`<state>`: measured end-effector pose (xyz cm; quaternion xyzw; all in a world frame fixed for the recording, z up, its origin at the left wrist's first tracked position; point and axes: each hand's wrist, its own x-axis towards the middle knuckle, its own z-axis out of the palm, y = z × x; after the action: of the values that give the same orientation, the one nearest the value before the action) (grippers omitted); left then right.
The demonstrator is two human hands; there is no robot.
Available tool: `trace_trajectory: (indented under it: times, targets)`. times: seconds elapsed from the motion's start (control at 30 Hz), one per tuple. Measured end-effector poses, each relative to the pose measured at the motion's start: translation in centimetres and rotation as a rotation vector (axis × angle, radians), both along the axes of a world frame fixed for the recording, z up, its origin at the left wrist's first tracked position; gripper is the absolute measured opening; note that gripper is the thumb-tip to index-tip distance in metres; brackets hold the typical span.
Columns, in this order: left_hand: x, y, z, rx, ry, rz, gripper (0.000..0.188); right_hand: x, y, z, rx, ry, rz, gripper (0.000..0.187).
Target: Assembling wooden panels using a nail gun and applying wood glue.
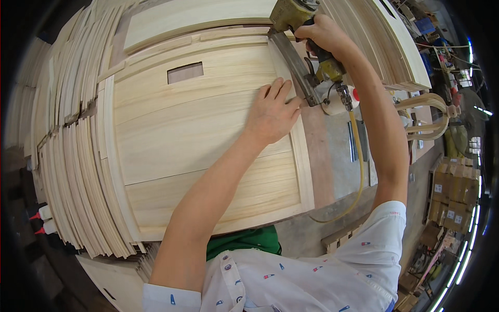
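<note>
A pale wooden panel (182, 135) with a raised frame along its sides lies flat before me. It has a rectangular slot (185, 73) near its far end. My left hand (271, 115) rests on the panel by its right-hand frame strip, fingers spread and thumb towards the strip. Wrapped round the handle of a yellow-and-black air nail gun (328, 68) is my right hand (325, 35). The gun's nose is at the panel's far right corner; whether it touches the wood I cannot tell. A yellow air hose (360, 156) runs from the gun down towards me.
Stacks of thin wooden boards (78, 182) stand along the left. Another light board (197, 21) lies beyond the panel, and more stacked boards (364, 41) are at the far right. A white bottle (335, 104) sits beside the gun. Cardboard boxes (452, 192) are piled farther right.
</note>
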<state>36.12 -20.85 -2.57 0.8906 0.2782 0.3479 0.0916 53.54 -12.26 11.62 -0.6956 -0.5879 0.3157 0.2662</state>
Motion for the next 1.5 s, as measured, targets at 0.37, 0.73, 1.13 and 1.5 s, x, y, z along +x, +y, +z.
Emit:
trace_trajectory:
  times: [0.37,0.73,1.13,1.5]
  targets:
    - [0.0,0.5,0.0,-0.024,-0.021,0.007,0.023,-0.7,0.4,-0.2,-0.010,-0.060,-0.013,0.025]
    - [0.6,-0.5,0.1,0.025,-0.081,0.022,0.023,0.2,-2.7,-0.4,0.084,-0.073,-0.073,0.022]
    - [0.2,-0.7,-1.4,0.003,-0.060,-0.017,0.023,-1.2,-31.8,1.7,-0.135,0.011,-0.427,0.020]
    - [-2.7,-12.5,0.1,-0.102,0.230,-0.556,0.021,-0.9,-40.1,-2.3,-0.109,0.021,-0.419,0.022]
